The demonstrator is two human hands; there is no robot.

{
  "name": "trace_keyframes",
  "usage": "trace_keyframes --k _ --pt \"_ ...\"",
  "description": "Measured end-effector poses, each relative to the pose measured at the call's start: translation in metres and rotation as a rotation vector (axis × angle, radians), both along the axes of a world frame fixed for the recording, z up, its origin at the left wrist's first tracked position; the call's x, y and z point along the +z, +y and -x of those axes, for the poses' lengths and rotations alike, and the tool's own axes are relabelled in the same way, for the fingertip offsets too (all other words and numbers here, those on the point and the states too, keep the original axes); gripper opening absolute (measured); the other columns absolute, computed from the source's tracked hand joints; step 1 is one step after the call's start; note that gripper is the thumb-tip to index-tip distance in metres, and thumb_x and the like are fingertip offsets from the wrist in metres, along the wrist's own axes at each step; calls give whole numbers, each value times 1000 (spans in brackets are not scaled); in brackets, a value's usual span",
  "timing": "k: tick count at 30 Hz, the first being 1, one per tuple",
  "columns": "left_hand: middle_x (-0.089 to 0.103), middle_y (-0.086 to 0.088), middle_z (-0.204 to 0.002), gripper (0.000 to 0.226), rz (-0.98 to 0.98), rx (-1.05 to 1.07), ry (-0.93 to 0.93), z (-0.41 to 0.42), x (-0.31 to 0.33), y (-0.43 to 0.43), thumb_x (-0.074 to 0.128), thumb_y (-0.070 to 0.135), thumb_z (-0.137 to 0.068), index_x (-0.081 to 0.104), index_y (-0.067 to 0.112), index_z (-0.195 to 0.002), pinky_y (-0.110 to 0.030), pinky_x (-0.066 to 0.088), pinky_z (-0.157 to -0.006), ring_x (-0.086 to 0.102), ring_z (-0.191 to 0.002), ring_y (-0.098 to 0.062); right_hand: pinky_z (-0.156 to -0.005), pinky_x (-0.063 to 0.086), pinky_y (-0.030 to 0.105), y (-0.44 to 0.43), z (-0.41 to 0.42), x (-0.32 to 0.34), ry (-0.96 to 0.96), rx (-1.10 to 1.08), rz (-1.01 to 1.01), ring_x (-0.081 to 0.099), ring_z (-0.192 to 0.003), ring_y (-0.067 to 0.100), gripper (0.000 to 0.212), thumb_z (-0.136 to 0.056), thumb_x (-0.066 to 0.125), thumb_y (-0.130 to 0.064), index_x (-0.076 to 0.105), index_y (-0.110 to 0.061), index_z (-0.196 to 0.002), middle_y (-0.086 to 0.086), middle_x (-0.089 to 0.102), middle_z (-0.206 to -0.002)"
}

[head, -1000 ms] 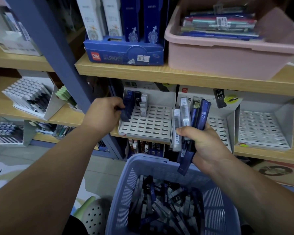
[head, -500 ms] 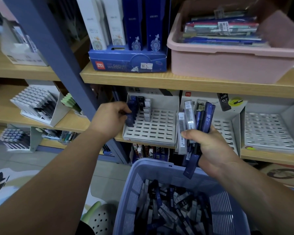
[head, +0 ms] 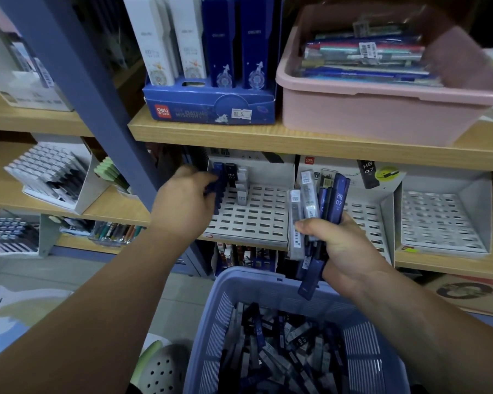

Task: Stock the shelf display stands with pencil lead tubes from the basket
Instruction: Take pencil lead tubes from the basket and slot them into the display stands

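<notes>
Head view, looking down over both forearms.

Gripping a dark blue lead tube in left hand: fingers curling round it, back of hand facing the camera, fingertips mostly hidden. Holding it at the far-left column of the white slotted stand, just ahead of the knuckles and touching a stepped row of blue tubes standing in those slots. Standing just right of that row: one black tube reading "HB 07", then a short stack of pale grey tubes.

Clamping a fanned bunch of tubes in right hand, thumb lying across the front, ends poking out above and below the fist. Mixing clear, grey and dark blue ones; outermost blue showing "HB 07". Keeping the two hands well apart, right one sitting lower and nearer the body.

Sitting directly behind right hand: second slotted stand, partly hidden by the bunch. Sitting further out to the right of that hand: third stand.

Lying below and between both wrists: lavender basket, holding a jumble of loose lead tubes in blue, black and grey.

Running above both hands: wooden shelf board, carrying a blue display box above left hand and a pink tub above right hand. Slanting down past the left of left hand: blue post.
</notes>
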State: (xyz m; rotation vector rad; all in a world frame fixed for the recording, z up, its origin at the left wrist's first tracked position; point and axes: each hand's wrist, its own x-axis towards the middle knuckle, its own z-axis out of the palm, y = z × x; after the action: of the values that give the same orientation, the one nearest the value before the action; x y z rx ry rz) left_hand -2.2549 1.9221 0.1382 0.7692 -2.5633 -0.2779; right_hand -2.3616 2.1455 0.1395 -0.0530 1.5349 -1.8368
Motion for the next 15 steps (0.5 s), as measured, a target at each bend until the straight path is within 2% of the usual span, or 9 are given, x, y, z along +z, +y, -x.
trace_keyframes --k 1,2,4,5,6,9,12,15 --pt "65 -9 -101 26 -67 -12 67 2 8 11 67 16 -90 72 15 -116 -31 50 -72 63 -83 -26 -72 51 42 0 0 -1 -3 4 6 60 -84 28 23 -81 72 2 58 -15 -85 4 63 -81" --pt "66 -5 -94 23 -258 -31 127 4 17 26 66 21 -93 72 17 -115 -28 49 -67 63 -77 -21 -69 51 39 1 0 0 -8 11 14 61 -82 26 23 -81 72 3 58 -15 -85 3 63 -80" --pt "68 0 -85 16 -851 -61 204 9 28 57 63 25 -97 72 20 -109 -27 48 -58 62 -65 -15 -63 54 37 0 -3 0 -13 42 30 63 -78 24 24 -78 75 2 60 -14 -87 1 65 -75" --pt "68 0 -84 14 -1086 -57 219 10 29 69 62 24 -97 71 20 -108 -28 48 -56 61 -63 -15 -63 56 39 -1 -4 0 -8 61 39 64 -78 25 26 -75 78 2 62 -13 -89 1 67 -74" --pt "68 -1 -85 13 -1228 -55 219 10 29 79 63 23 -97 71 19 -107 -29 48 -56 60 -63 -16 -67 59 43 -1 -6 0 -1 77 43 65 -80 27 29 -72 79 2 63 -12 -93 2 68 -75" --pt "68 -2 -83 12 -1442 -59 244 10 23 92 69 16 -92 70 13 -104 -29 49 -55 58 -59 -15 -82 58 55 -2 -11 0 5 120 41 70 -86 34 41 -68 78 1 68 -6 -107 13 74 -88" --pt "65 -3 -77 19 -1470 -65 227 11 18 95 72 9 -89 68 5 -107 -25 49 -52 56 -57 -12 -86 58 59 0 -14 -1 -16 145 45 72 -89 39 45 -72 75 5 67 -2 -115 24 73 -100" --pt "68 -5 -81 14 -1493 -56 221 11 16 93 69 8 -90 68 6 -104 -26 48 -53 58 -60 -13 -87 56 62 3 -13 -3 -33 152 42 70 -100 44 47 -72 75 5 67 -3 -118 27 72 -108"
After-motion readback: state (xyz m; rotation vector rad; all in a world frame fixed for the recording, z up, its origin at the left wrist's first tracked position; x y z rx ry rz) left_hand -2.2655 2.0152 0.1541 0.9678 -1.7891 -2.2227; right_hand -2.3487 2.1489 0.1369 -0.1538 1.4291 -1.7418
